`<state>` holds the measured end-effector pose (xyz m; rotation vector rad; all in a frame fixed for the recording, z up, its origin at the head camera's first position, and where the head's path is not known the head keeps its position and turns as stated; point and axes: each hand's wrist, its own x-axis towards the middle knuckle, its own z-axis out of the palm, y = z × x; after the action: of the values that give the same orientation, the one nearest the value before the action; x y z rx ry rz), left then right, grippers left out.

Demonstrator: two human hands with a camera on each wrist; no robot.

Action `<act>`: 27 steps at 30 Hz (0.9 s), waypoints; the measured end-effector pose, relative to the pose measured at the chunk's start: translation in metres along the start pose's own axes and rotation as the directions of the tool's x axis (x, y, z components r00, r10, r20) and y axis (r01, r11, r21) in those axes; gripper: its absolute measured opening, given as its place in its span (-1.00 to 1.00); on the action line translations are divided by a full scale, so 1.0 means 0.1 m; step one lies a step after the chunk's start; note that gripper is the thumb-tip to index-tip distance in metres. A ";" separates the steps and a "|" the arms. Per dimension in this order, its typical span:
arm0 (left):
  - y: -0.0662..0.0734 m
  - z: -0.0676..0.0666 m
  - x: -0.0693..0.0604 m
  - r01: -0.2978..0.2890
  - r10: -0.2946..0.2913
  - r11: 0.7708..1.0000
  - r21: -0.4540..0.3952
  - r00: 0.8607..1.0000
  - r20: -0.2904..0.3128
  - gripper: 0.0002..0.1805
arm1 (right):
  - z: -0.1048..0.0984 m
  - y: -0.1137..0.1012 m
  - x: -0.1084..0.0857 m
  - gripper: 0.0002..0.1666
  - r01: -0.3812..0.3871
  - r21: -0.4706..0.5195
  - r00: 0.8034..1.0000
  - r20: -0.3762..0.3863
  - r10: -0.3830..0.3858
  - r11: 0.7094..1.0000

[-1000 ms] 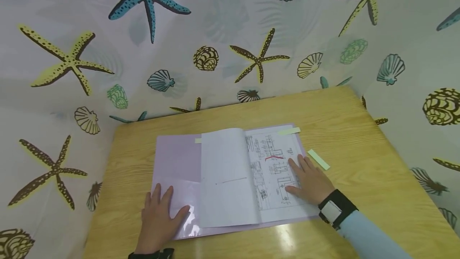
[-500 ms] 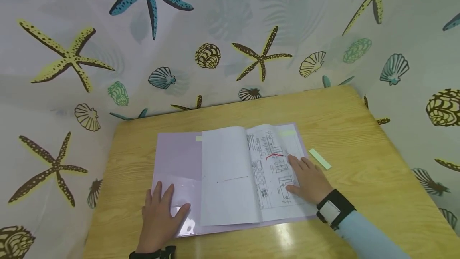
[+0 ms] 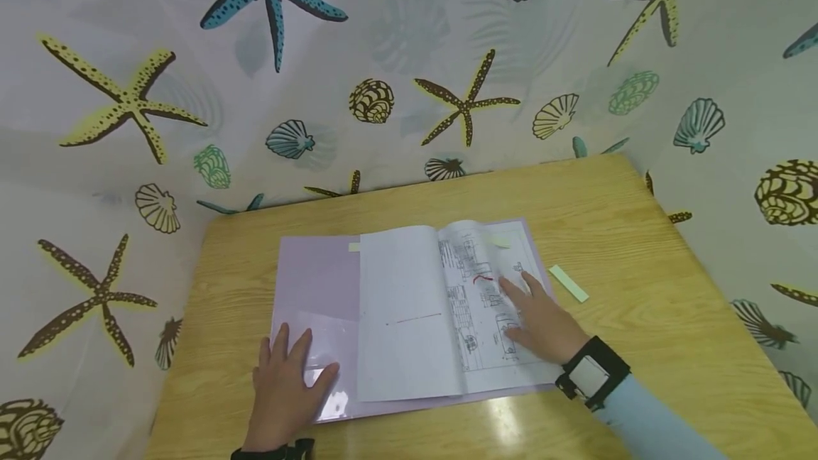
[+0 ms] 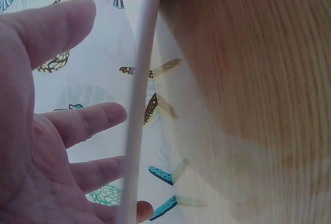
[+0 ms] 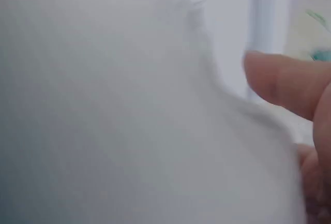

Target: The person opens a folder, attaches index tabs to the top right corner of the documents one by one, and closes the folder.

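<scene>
Purple folder (image 3: 316, 279) lies open under and between both hands. Nearest, the left hand (image 3: 281, 387) rests on its lower left side, fingers spread and unclenched; a black band (image 3: 271, 453) circles that wrist. Right hand (image 3: 543, 321) touches a printed page (image 3: 476, 360), fingers extended and spread apart rather than clenched. That page bulges upward to the hand's left, a red line (image 3: 483, 278) near the fingertips. A blank page (image 3: 402, 318) lies between the hands. Just right of the right hand, a pale green strip (image 3: 569, 283) sits on the wooden table (image 3: 396, 204). Beyond both hands rises a cloth (image 3: 402, 27) patterned with starfish and shells.
</scene>
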<state>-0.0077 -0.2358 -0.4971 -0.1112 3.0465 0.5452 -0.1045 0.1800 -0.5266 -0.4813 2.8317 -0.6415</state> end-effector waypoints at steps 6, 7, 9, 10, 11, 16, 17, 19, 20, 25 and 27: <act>-0.01 0.02 -0.03 -0.005 0.005 1.000 -0.017 1.000 -0.006 -0.18 | -0.26 0.15 -0.05 0.02 -0.094 0.355 0.995 0.045 0.084 0.930; -0.01 0.02 -0.04 -0.006 0.006 1.000 -0.021 1.000 -0.007 -0.19 | -0.30 0.18 -0.07 0.04 -0.116 0.400 0.993 0.059 0.101 0.909; -0.02 0.02 -0.04 -0.006 0.006 1.000 -0.028 1.000 -0.009 -0.20 | -0.38 0.22 -0.09 0.08 -0.173 0.486 0.985 0.098 0.143 0.857; -0.02 0.01 -0.05 -0.008 0.007 0.999 -0.031 1.000 -0.011 -0.21 | -0.42 0.25 -0.11 0.09 -0.198 0.526 0.980 0.118 0.159 0.827; -0.03 0.01 -0.05 -0.012 0.011 0.999 -0.032 1.000 -0.015 -0.22 | -0.44 0.27 -0.12 0.09 -0.220 0.571 0.975 0.137 0.172 0.791; -0.04 0.00 -0.04 -0.059 0.057 0.998 -0.037 0.996 -0.064 -0.27 | -0.48 0.36 -0.19 -0.11 -0.233 0.795 0.972 0.212 0.104 0.560; -0.05 0.00 -0.04 -0.070 0.067 0.997 -0.035 0.995 -0.072 -0.27 | -0.48 0.37 -0.20 -0.15 -0.239 0.830 0.970 0.232 0.077 0.504; -0.06 0.01 -0.03 -0.081 0.078 0.996 -0.035 0.994 -0.081 -0.28 | -0.45 0.40 -0.21 -0.22 -0.259 0.876 0.961 0.277 0.015 0.407; -0.07 0.01 -0.03 -0.083 0.080 0.996 -0.034 0.993 -0.082 -0.29 | -0.43 0.41 -0.20 -0.25 -0.263 0.893 0.956 0.292 -0.026 0.364; -0.07 0.00 -0.02 -0.074 0.071 0.996 -0.041 0.995 -0.074 -0.28 | -0.27 0.40 -0.14 -0.26 -0.243 0.909 0.932 0.316 -0.178 0.339; -0.06 -0.01 -0.02 -0.071 0.067 0.996 -0.045 0.995 -0.072 -0.28 | -0.20 0.35 -0.11 -0.24 -0.221 0.891 0.933 0.312 -0.181 0.398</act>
<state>-0.0056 -0.2414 -0.4985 -0.0273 3.1168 0.6321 -0.1087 0.2217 -0.5229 -0.2760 1.6740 -1.7402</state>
